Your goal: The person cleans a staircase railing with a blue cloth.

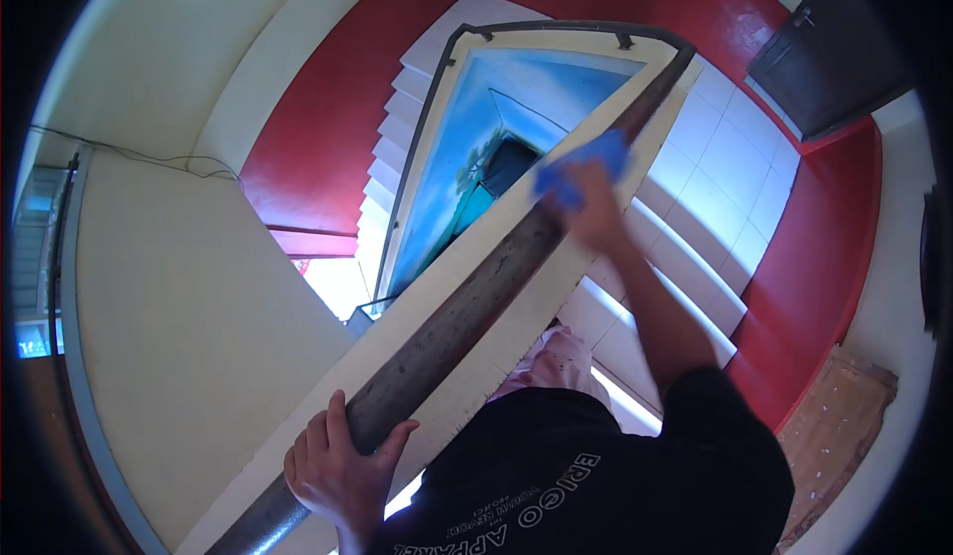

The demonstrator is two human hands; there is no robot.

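A dark, worn handrail point(462, 317) runs diagonally along the top of a cream stair wall point(516, 342), from the lower left to the upper right. My left hand point(338, 466) grips it near the bottom, with the fingers over one side and the thumb on the other. Farther up, my right hand point(594, 206) presses a blue cloth point(608, 154) onto the rail. Motion blurs that hand and the cloth. Part of the rail is hidden under them.
White tiled steps point(670, 242) lie to the right, beside a red wall point(814, 267). More white stairs point(382, 173) show beyond the blue painted wall point(447, 148). A dark door point(834, 54) stands at upper right, and a brown board point(839, 426) at lower right.
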